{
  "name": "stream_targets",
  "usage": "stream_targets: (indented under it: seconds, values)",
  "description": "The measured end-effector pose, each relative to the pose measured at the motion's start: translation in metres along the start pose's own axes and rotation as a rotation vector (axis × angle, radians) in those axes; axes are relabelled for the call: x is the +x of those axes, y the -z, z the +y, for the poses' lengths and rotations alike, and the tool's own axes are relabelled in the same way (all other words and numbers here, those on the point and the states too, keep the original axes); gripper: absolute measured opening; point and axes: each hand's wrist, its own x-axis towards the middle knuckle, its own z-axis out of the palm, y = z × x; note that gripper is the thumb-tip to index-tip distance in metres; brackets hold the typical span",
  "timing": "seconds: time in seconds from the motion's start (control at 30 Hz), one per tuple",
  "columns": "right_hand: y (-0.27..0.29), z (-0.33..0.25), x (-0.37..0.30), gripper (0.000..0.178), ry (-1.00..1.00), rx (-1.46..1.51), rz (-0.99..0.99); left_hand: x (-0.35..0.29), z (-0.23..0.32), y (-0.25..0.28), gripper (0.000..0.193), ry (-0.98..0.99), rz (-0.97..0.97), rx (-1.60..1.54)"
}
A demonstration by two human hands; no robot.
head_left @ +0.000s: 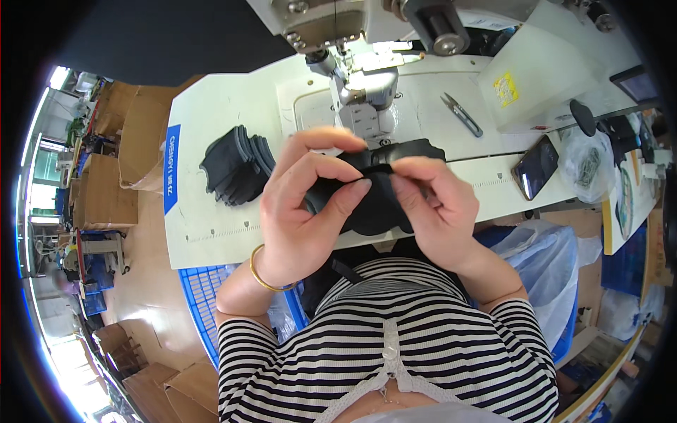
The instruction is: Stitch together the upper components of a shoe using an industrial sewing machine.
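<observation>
Both of my hands pinch the edge of a black fabric piece [374,204] at the front of the sewing machine table. My left hand [310,197] holds it between thumb and index finger, the other fingers curled above. My right hand [437,204] grips the same edge a short way to the right, thumb and index finger pressed together. The fabric hangs below my fingertips, and more dark material lies behind it. Just beyond stands the sewing machine [367,88], its lamp lit. A stack of black fabric pieces [238,166] lies left of my left hand.
Thread snips [462,115] and a phone [534,168] lie on the table [204,204] to the right. A clear plastic bag [591,169] sits past the phone. Blue baskets [199,299] stand below the table on both sides. Cardboard boxes [144,134] are on the left.
</observation>
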Motion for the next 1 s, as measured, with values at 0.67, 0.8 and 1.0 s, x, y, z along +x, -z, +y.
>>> stream_targets:
  seconds: [0.67, 0.8, 1.0]
  values:
    - [-0.002, 0.002, 0.002, 0.01, -0.002, 0.026, 0.005, 0.0, -0.01, -0.016, 0.015, 0.296, 0.103, -0.314]
    - [-0.003, 0.004, 0.002, 0.009, 0.052, -0.069, 0.021, 0.005, -0.016, -0.007, 0.016, 0.257, -0.028, -0.215]
    - [-0.001, 0.005, 0.003, 0.01, 0.035, -0.108, 0.004, 0.009, -0.016, -0.007, 0.008, 0.285, -0.089, -0.138]
